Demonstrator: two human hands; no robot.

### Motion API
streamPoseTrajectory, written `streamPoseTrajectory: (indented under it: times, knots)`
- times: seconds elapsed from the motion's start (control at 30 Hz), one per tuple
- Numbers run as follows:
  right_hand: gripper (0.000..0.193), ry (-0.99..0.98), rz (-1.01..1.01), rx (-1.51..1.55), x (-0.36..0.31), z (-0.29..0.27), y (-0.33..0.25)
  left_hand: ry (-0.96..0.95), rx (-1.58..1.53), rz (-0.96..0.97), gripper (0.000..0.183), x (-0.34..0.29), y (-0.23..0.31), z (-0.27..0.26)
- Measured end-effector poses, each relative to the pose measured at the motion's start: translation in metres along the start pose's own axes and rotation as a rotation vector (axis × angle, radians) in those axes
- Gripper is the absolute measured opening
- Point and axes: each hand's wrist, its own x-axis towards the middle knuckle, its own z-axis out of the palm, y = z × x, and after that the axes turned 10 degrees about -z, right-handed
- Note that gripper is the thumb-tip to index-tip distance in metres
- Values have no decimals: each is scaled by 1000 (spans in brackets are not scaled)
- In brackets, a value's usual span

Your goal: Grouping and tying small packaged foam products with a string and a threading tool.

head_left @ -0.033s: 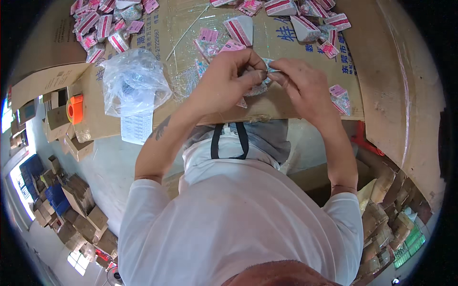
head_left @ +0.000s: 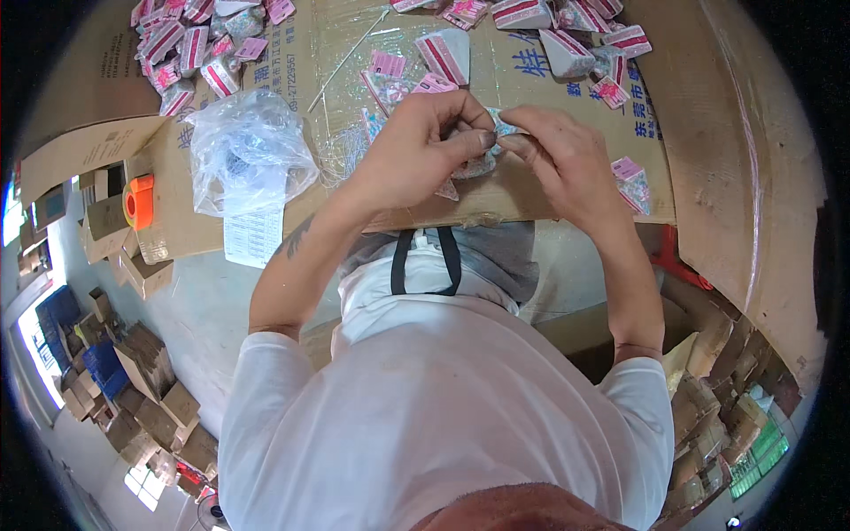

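My left hand [head_left: 425, 146] and my right hand [head_left: 567, 164] are close together over the near edge of a cardboard-covered table. The fingers of both hands are pinched, and what lies between the fingertips is too small to make out. Just under them sits a pastel speckled wedge-shaped piece [head_left: 481, 166], partly hidden by my fingers. Beyond my left hand lie a pink tag [head_left: 388, 64], another speckled piece [head_left: 387, 88] and a white wedge with a pink band [head_left: 445, 57]. Thin clear strands [head_left: 343, 152] are spread beside my left wrist.
A clear plastic bag [head_left: 252, 146] rests on a printed paper slip [head_left: 253, 237] at the left. Heaps of tagged wedges [head_left: 190, 49] lie far left and far right, and a single tagged piece [head_left: 631, 188] at the right. An orange tape roll [head_left: 139, 203] hangs at the left edge.
My right hand has shifted very slightly to the right, and the fingertips of the two hands are a little farther apart. The things on the table have not moved.
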Motion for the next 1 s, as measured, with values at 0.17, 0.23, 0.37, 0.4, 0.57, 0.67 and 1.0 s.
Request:
streamPoseTrajectory:
  times: [0.17,0.23,0.37,0.4,0.57,0.67,1.0]
  knots:
    - [38,-22,-50,137,10,-8,1,-154,-11,-92,8,5,2,-11]
    - [40,-111,-29,163,13,-12,5,-171,-38,-96,8,9,0,-12]
    - [42,-126,-145,123,18,-12,12,-203,-61,-149,9,13,7,-17]
    - [42,-93,-172,156,18,-10,15,-195,-58,-144,9,13,9,-19]
    - [35,-65,-261,53,12,-5,22,-219,-128,-234,15,11,2,-22]
    - [20,-47,-274,-76,13,-5,15,-280,-202,-216,11,14,2,-19]
    - [9,97,-317,-478,15,-1,21,330,456,479,18,12,5,8]
